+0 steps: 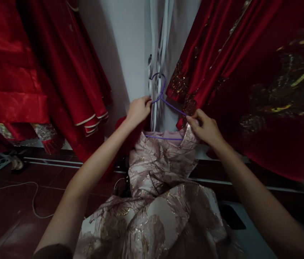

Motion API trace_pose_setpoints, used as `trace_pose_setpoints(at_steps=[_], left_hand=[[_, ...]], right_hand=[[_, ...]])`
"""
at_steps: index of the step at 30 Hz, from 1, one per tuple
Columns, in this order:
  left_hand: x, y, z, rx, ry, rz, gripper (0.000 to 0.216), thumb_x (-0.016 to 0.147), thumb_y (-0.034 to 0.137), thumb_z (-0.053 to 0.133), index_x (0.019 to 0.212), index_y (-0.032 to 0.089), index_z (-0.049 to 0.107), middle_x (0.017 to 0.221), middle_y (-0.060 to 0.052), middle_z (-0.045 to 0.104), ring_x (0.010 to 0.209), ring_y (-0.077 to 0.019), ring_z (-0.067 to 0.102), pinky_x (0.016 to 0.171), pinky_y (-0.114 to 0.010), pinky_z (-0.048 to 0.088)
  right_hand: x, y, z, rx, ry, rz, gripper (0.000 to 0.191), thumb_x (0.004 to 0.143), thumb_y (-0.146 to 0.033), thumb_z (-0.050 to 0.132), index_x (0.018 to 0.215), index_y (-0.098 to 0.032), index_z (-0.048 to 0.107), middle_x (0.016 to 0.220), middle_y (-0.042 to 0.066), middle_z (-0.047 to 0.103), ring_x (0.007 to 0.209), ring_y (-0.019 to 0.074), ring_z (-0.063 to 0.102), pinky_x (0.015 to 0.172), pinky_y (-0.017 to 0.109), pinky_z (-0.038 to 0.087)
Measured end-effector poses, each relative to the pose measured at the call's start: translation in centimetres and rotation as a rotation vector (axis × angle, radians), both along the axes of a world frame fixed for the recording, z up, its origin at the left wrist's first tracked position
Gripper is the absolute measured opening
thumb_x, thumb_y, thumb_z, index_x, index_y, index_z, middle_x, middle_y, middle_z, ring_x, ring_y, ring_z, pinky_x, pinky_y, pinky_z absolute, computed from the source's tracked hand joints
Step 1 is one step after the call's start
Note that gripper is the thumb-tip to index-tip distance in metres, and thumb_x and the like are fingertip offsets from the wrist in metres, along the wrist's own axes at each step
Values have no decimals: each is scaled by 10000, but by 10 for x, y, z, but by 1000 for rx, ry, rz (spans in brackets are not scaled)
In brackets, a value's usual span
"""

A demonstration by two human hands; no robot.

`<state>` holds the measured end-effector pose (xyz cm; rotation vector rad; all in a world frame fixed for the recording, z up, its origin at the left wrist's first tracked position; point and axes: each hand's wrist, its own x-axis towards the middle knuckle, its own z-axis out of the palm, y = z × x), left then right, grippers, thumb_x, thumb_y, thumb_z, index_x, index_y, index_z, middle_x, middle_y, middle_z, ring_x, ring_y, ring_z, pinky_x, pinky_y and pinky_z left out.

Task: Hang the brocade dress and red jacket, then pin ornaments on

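A purple clothes hanger (173, 107) spreads inside the neckline of a pink-and-white dress (159, 212) with a metallic floral pattern. My left hand (139, 110) is closed, its fingertips pinching the hanger's left shoulder just below the hook. My right hand (206, 126) pinches the dress's right shoulder at the hanger's other end, thumb on top. The hanger's bottom bar crosses the open neckline, where the pink lining shows. Below the waist the skirt bunches and spreads towards me. The hanger's hook overlaps pale metal bars; whether it hangs on them I cannot tell.
Red garments (68, 68) hang at the left, and red embroidered garments (238, 57) at the right. Between them stand white curved metal bars (155, 39) against a pale wall. A cable (35, 201) lies on the dark red floor. A dark phone-like object (232, 217) rests on a pale surface.
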<state>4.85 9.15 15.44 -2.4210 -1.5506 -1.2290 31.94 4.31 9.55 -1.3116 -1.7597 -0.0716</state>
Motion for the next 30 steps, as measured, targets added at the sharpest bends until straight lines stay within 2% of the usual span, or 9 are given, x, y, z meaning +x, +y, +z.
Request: trace_pose_setpoints(at_steps=[3,6,8,11,15,19,23,26,30], left_hand=[[19,-22,8,49,178,81,321,900,318,358,1066,148,573,973,-122,640,948,-225,567,844,-325,389],[12,-30,12,43,342,160,323,898,314,370,1123,131,512,966,-149,615,981,-251,549,845,-351,393],[3,-29,11,62,383,164,318,903,326,358,1135,153,490,1018,-153,587,1002,-255,539,837,-349,400],[-9,-21,5,41,339,97,310,914,351,318,1113,172,476,1012,-142,574,945,-247,568,810,-349,410],[-20,-5,-4,-75,174,-62,273,917,365,311,1040,197,488,825,-65,599,825,-220,595,790,-347,416],[-23,9,-10,-80,-52,-279,234,904,361,357,945,183,503,809,-33,609,798,-168,579,802,-318,426],[-22,16,-15,-223,-221,-457,250,919,346,307,934,157,471,761,-37,629,725,-148,594,744,-308,459],[-26,22,-16,-216,-205,-477,260,913,377,328,918,158,468,750,-34,625,716,-144,591,711,-289,462],[-32,25,-17,-57,-43,-367,286,889,442,376,897,177,485,727,-7,572,673,-122,539,695,-255,427]], right_hand=[[6,9,5,-139,39,71,428,791,-593,443,627,-201,490,543,-6,494,515,123,444,508,250,336],[8,29,24,-505,-15,227,521,779,-638,424,558,-186,560,491,19,526,477,131,477,471,260,363],[-3,42,39,-763,-89,357,463,732,-616,522,620,-183,642,548,39,598,503,141,531,487,269,413],[-37,57,51,-955,-102,573,347,691,-514,632,825,-202,704,792,62,689,688,161,620,608,280,501],[-80,71,46,-1010,-6,822,331,696,-406,659,971,-227,695,1127,41,633,1051,170,565,845,274,498],[-90,77,42,-1079,-53,807,367,679,-386,679,987,-187,698,1140,68,629,1079,193,557,920,321,465],[-90,73,40,-1116,4,848,350,709,-390,652,1013,-220,684,1218,45,582,1172,195,489,947,331,438],[-97,68,32,-1173,77,884,334,728,-421,624,992,-225,678,1182,40,597,1176,180,481,937,310,426],[-110,68,14,-1065,209,820,299,705,-436,625,846,-172,630,909,48,647,878,152,588,762,270,461]])
